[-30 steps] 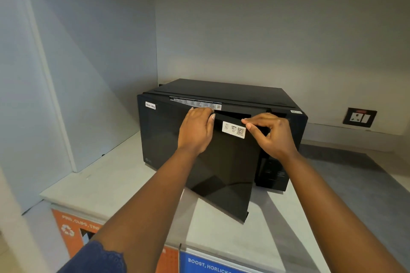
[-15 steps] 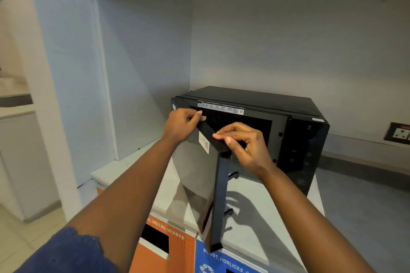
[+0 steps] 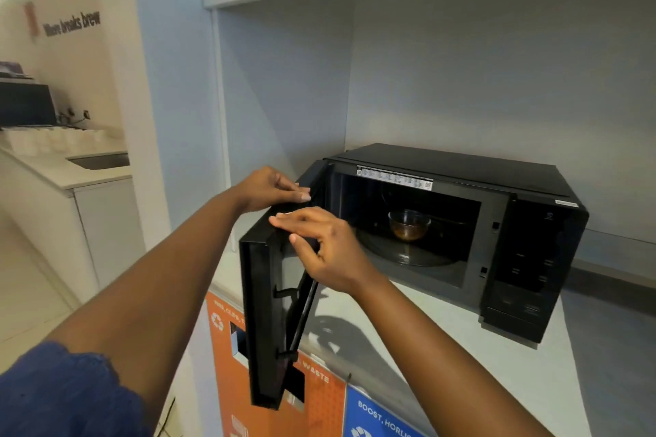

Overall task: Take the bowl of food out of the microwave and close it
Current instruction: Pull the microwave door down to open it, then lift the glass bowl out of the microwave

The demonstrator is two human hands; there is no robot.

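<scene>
1. Microwave: black, on the pale counter, cavity exposed.
2. Door: hinged on the microwave's left side, swung wide and standing edge-on to the camera.
3. Left hand: fingers curled over the door's top edge near the hinge.
4. Right hand: fingers closed on the same top edge, nearer the free end.
5. Bowl: clear glass, brown food in the bottom, upright at the centre of the turntable inside the microwave.
6. Judgement: door looks open enough. Release it, reach in with both hands and lift the bowl level, since the glass may be hot.
</scene>
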